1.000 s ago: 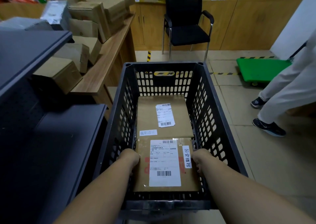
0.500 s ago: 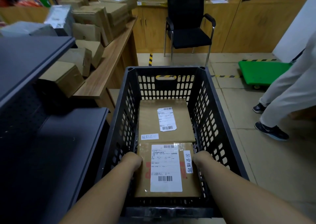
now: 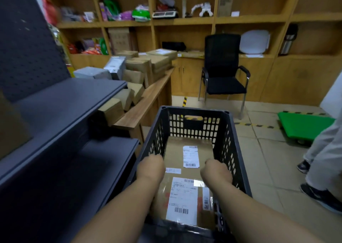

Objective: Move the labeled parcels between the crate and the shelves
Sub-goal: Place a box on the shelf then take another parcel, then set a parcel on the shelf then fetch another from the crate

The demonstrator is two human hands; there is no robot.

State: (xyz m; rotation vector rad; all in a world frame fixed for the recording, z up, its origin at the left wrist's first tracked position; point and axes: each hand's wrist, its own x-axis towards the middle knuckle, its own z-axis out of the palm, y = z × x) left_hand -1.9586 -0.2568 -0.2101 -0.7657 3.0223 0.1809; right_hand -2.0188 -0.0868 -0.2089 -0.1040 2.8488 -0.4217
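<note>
Change: both hands are sitting higher and farther forward than 0.5 s ago, the near parcel is tilting up at its far end, and the view is now taking in the wall shelving.
Left hand point(image 3: 150, 168): gripping the left edge of the near parcel point(image 3: 182, 200); fingers are curling under, out of sight.
Right hand point(image 3: 215, 171): gripping the parcel's right edge, fingers curling around it.
Near parcel: lying at the crate's near end, between both forearms, label facing up.
Far parcel point(image 3: 188, 150): lying flat on the crate floor toward its far wall, white label up.
Crate point(image 3: 194, 126): standing on the floor just right of the grey shelves point(image 3: 61, 102).
Counter point(image 3: 146, 103): carrying stacked cardboard boxes point(image 3: 146, 66) beyond the shelves.
Background: 1 black chair point(image 3: 224, 72), 1 green trolley point(image 3: 305, 128), another person's legs point(image 3: 322, 161) at the right edge.
</note>
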